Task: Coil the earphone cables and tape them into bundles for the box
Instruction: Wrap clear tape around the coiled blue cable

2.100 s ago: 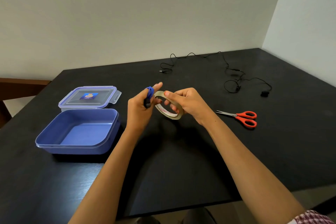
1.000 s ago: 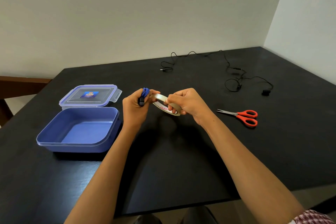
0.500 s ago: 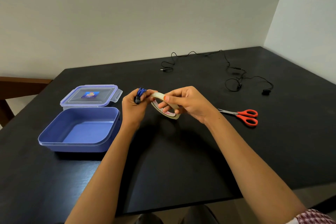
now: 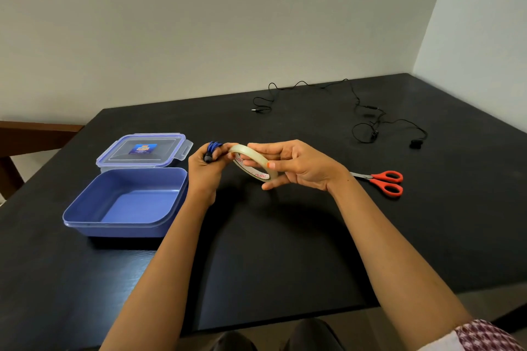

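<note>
My left hand [image 4: 206, 171] grips a coiled blue earphone cable [image 4: 212, 148], whose loops and dark plug stick out above the fist. My right hand [image 4: 296, 165] holds a roll of clear tape [image 4: 252, 164] by its rim, just right of the coil, with the roll's near edge touching my left thumb. Both hands hover above the middle of the black table [image 4: 285, 251]. A loose black earphone cable [image 4: 368, 122] lies uncoiled at the far right of the table. An open blue box [image 4: 125, 202] stands to the left.
The box's clear lid [image 4: 142, 149] lies flat behind the box. Red-handled scissors [image 4: 383, 181] lie to the right of my right wrist. A wall runs behind the table and another on the right; a brown wooden piece [image 4: 28, 134] shows at far left.
My left hand has curled tighter round the blue coil and lowered slightly. My right hand turned the tape roll and brought it against the left thumb, its fingers spreading along the rim.
</note>
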